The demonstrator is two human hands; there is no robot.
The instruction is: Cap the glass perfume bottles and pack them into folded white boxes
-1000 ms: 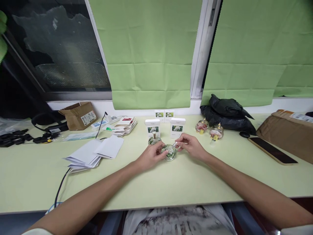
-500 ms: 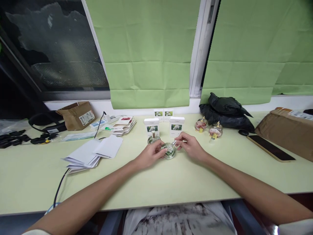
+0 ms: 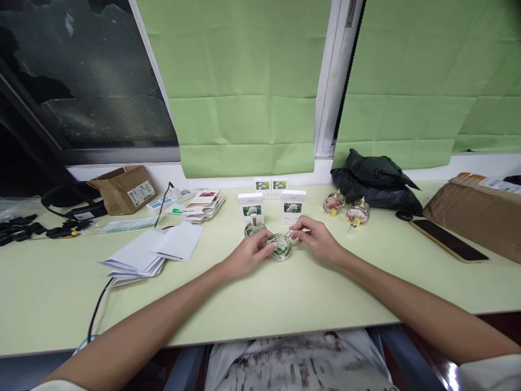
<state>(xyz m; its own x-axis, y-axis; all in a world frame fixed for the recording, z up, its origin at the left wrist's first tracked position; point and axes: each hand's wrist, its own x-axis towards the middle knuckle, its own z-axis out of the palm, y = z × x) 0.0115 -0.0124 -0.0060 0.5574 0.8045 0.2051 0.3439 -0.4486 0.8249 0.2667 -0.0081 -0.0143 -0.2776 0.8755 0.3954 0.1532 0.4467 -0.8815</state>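
A round clear-glass perfume bottle (image 3: pixel 281 248) with a white and green floral pattern is held low over the table, its neck pointing up and right. My left hand (image 3: pixel 249 253) grips its left side, thumb across the glass. The fingertips of my right hand (image 3: pixel 315 239) pinch the silvery neck end; whether a separate cap is there I cannot tell. A second similar bottle (image 3: pixel 252 229) stands just behind my left hand, partly hidden by it. Behind the hands are two upright white boxes (image 3: pixel 292 208) with flower pictures.
Two pink-and-gold bottles (image 3: pixel 358 212) lie to the right, near black plastic bags (image 3: pixel 378 187), a phone (image 3: pixel 446 240) and a cardboard box (image 3: pixel 476 214). Folded white papers (image 3: pixel 136 252), stacked cards (image 3: pixel 205 206), a cable (image 3: pixel 96 309) and an opened carton (image 3: pixel 122 190) are on the left.
The camera view has shifted slightly, so everything sits a little higher in the picture. Both hands keep the same hold on the bottle.
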